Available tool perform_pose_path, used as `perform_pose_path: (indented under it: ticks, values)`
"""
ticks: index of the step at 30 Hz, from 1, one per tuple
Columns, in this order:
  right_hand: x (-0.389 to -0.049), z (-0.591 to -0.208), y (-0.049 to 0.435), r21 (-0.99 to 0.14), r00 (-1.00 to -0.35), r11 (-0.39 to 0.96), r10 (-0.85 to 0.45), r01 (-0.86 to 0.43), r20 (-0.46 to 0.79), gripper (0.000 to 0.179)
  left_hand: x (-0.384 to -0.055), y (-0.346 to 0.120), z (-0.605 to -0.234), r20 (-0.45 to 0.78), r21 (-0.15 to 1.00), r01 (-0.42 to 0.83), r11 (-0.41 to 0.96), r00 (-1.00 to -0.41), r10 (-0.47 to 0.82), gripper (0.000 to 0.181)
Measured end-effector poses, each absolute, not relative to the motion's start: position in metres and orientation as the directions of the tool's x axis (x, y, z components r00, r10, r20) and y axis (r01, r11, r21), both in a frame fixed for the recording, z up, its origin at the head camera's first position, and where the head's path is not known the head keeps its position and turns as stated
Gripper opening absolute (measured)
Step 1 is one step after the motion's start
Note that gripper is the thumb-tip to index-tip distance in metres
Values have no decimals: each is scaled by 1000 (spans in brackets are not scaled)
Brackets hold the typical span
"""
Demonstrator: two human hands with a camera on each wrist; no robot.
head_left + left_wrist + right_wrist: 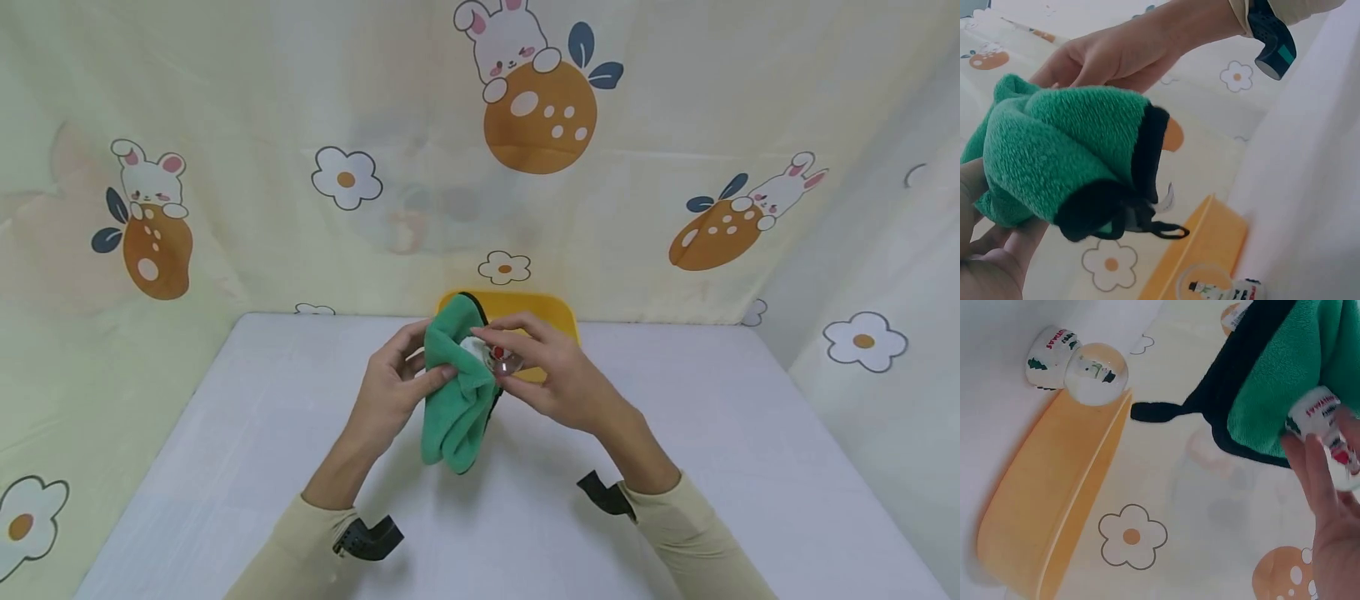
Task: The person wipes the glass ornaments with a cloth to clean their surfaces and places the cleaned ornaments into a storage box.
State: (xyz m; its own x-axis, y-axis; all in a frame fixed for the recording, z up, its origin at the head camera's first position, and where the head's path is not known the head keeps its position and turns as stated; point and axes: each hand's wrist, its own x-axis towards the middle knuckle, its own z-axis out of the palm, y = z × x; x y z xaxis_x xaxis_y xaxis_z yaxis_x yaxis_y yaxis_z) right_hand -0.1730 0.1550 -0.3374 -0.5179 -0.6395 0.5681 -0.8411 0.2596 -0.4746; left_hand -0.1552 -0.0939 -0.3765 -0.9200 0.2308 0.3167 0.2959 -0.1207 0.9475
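Observation:
A green plush cloth (456, 408) with black edging hangs bunched in my left hand (386, 383), which grips it with the thumb on the near side. My right hand (562, 367) holds a small snow globe (504, 362) by its round clear end, with something red inside. The globe's white printed base (1315, 411) is against the cloth's green inner face in the right wrist view. In the left wrist view the cloth (1054, 150) hides the held globe, and a black loop (1169, 230) sticks out from its edging.
Behind the hands is a yellow plastic bin (555, 312) on the white table (300, 400). A second snow globe (1096, 374), with a snowman inside and a printed white base, is beside the bin. A patterned curtain (262, 233) rises at the table's back edge.

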Motion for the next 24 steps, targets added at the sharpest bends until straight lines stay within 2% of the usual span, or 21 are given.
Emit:
perform_pose_path:
  ticks: [4,7,12,15,19,24]
  values:
    - [-173,-337,160,-497,-515,248,-681,-831,521,66,-155,-95,-375,321,946,304,-109,-923,212,53]
    - [-174,-336,162,-471,-486,229,-681,-852,547,64,-155,-96,-374,314,949,297,-109,-927,206,55]
    - [-179,-338,159,-340,-392,211,-652,-916,650,59,-155,-95,-375,281,960,275,-56,-937,207,51]
    - [-179,-339,157,-259,-365,258,-652,-931,664,60,-156,-94,-377,287,956,292,-5,-936,203,47]
    - [-178,-339,155,-208,-391,345,-635,-915,666,59,-157,-93,-380,306,948,317,31,-933,192,46]
    - [-178,-340,155,-239,-443,392,-594,-888,671,59,-158,-90,-380,320,940,336,55,-928,189,44]
